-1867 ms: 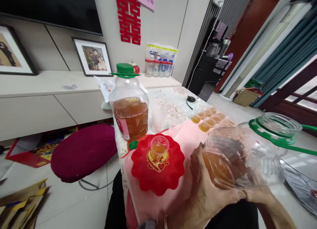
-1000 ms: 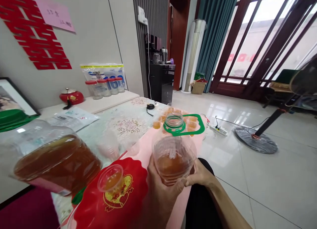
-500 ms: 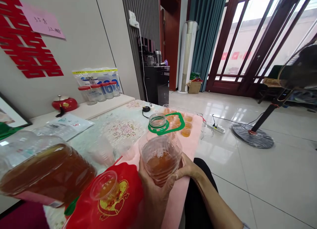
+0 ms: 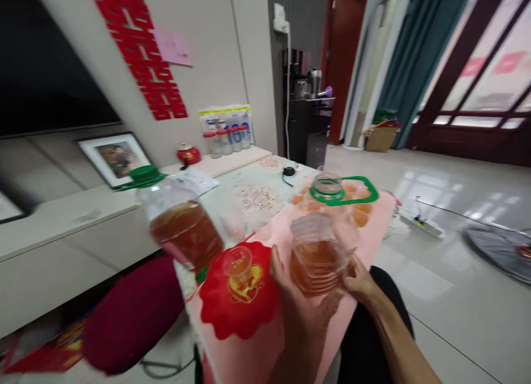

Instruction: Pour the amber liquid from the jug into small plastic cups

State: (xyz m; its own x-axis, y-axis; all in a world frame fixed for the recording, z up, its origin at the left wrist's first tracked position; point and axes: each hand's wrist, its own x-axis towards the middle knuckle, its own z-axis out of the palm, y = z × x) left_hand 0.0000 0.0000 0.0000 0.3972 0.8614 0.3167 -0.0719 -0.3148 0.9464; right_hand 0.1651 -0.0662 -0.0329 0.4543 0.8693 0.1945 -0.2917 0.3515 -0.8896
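Between my two hands is a clear plastic jug [image 4: 317,262] with amber liquid in its lower part. Its mouth is uncapped, and a green handle [image 4: 365,191] loops out from its neck to the right. My left hand [image 4: 305,304] curls round the jug's near left side, while my right hand [image 4: 357,281] grips its right side. Left of them, a small clear plastic cup [image 4: 239,265] holding some amber liquid stands on a red scalloped mat [image 4: 224,312]. Beyond the mat is a larger jug [image 4: 182,229] of darker amber liquid with a green cap.
Several cups of amber liquid [image 4: 362,213] stand behind the jug on the pink table covering [image 4: 379,229]. Blurred clear cups [image 4: 232,221] lie left of it. A black tape measure [image 4: 289,171] rests farther back. At lower left is a purple stool [image 4: 135,317].
The view has swung left, so everything appears farther right, and the framed picture and dark screen have come in. Both hands still hold the jug.
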